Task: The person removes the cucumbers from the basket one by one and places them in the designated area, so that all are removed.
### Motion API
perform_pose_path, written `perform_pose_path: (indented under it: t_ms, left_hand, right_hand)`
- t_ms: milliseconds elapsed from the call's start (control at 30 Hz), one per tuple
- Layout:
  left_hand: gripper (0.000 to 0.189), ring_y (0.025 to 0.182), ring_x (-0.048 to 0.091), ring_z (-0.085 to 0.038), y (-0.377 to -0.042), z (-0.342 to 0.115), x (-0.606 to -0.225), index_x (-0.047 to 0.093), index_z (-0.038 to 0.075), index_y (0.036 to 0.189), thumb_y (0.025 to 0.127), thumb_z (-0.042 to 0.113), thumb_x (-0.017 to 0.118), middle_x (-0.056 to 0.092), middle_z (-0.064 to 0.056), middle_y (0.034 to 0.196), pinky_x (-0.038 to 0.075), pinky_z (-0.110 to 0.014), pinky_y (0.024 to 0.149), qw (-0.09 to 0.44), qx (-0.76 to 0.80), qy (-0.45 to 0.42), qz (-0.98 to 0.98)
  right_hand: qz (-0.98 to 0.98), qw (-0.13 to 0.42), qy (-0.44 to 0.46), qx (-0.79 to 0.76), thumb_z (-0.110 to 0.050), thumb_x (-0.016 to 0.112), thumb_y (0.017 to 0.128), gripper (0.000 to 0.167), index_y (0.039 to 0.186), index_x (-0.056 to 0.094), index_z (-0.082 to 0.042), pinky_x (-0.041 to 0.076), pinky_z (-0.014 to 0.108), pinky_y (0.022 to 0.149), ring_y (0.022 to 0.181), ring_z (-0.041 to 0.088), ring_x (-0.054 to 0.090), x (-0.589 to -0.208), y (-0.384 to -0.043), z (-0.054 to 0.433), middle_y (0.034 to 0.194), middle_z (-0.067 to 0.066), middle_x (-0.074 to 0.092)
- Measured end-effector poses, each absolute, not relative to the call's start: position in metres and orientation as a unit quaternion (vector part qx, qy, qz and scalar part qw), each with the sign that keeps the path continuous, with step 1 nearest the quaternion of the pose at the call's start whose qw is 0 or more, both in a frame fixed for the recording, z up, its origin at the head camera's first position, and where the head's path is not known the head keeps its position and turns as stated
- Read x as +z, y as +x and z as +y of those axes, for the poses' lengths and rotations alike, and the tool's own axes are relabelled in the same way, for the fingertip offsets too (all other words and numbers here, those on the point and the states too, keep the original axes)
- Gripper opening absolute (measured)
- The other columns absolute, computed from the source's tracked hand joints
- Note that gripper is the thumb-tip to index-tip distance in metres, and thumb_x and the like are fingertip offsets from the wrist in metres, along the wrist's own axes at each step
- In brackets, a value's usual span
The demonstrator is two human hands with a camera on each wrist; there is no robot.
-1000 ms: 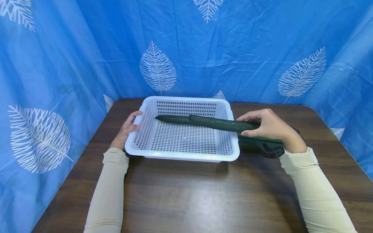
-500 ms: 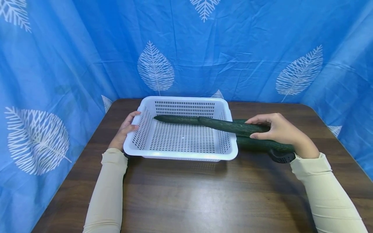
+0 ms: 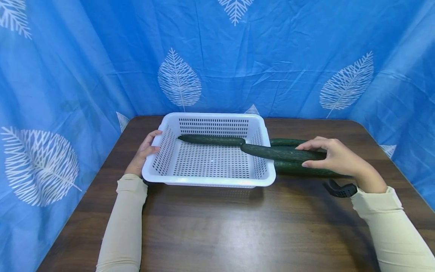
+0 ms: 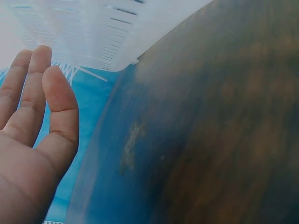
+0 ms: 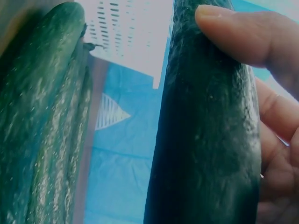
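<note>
A white perforated basket [image 3: 210,180] stands on the table with one dark green cucumber [image 3: 210,140] lying along its back half. At the basket's left end my left hand [image 3: 142,154] touches the rim; in the left wrist view its fingers [image 4: 33,93] are nearly straight. My right hand [image 3: 340,158] grips a second cucumber [image 3: 272,152] between thumb and fingers. That cucumber's left end reaches over the basket's right rim, close to the end of the cucumber inside. In the right wrist view the gripped cucumber [image 5: 205,121] is large, with the thumb on it.
More cucumbers [image 3: 302,169] lie on the table right of the basket, under and behind the gripped one; the right wrist view shows several cucumbers [image 5: 42,116] side by side. A blue leaf-patterned cloth [image 3: 272,68] hangs behind the brown table [image 3: 217,226].
My right hand has moved right with the gripped cucumber, whose left end is drawn back toward the basket's right side. The left hand stays at the rim.
</note>
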State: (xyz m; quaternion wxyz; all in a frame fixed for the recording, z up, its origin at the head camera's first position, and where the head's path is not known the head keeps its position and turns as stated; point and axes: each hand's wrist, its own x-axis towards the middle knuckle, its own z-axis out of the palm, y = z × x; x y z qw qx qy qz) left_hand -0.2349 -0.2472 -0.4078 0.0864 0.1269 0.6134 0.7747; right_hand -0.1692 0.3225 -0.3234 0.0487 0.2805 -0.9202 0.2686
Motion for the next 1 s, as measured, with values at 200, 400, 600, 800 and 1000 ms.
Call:
perform_pose_path:
  t_ms: [200,400,600,800,1000]
  left_hand:
    - [0.053,0.126,0.051,-0.023,-0.233,-0.247,-0.406,0.053,0.041,0.136,0.098,0.006,0.046,0.041,-0.002,0.151,0.055,-0.033,0.096,0.087,0.769,0.12,0.622]
    - [0.052,0.127,0.051,-0.024,-0.233,-0.247,-0.405,0.052,0.041,0.136,0.098,0.006,0.046,0.041,-0.002,0.152,0.055,-0.033,0.097,0.092,0.77,0.11,0.621]
    - [0.051,0.127,0.051,-0.024,-0.235,-0.246,-0.406,0.053,0.041,0.135,0.098,0.007,0.047,0.042,-0.001,0.151,0.055,-0.033,0.097,0.093,0.77,0.11,0.621]
    - [0.049,0.121,0.056,-0.021,-0.234,-0.248,-0.408,0.052,0.039,0.135,0.098,0.007,0.047,0.043,-0.004,0.147,0.058,-0.031,0.094,0.091,0.773,0.112,0.617]
    - [0.05,0.122,0.056,-0.019,-0.234,-0.247,-0.409,0.053,0.036,0.135,0.096,0.005,0.047,0.046,-0.003,0.147,0.054,-0.028,0.095,0.08,0.769,0.112,0.624]
  right_hand:
    - [-0.921,0.058,0.276,0.268,-0.001,0.093,0.078,0.051,0.125,0.079,-0.009,0.05,0.018,0.083,0.109,-0.01,0.054,-0.328,-0.163,0.333,0.118,-0.004,0.075]
    - [-0.918,0.057,0.268,0.287,0.0,0.093,0.078,0.049,0.125,0.079,-0.009,0.041,0.009,0.094,0.117,-0.016,0.049,-0.331,-0.157,0.343,0.12,-0.023,0.07]
    - [-0.918,0.049,0.255,0.299,0.002,0.09,0.082,0.047,0.126,0.078,-0.008,0.04,0.006,0.092,0.118,-0.018,0.05,-0.337,-0.151,0.355,0.122,-0.028,0.067]
    - [-0.92,0.064,0.252,0.292,0.004,0.091,0.079,0.048,0.123,0.077,-0.007,0.043,0.01,0.086,0.106,-0.011,0.056,-0.344,-0.145,0.366,0.118,-0.03,0.066]
    - [-0.924,0.067,0.236,0.293,0.007,0.09,0.077,0.047,0.12,0.077,-0.007,0.044,0.011,0.084,0.104,-0.011,0.056,-0.351,-0.139,0.376,0.116,-0.03,0.066]
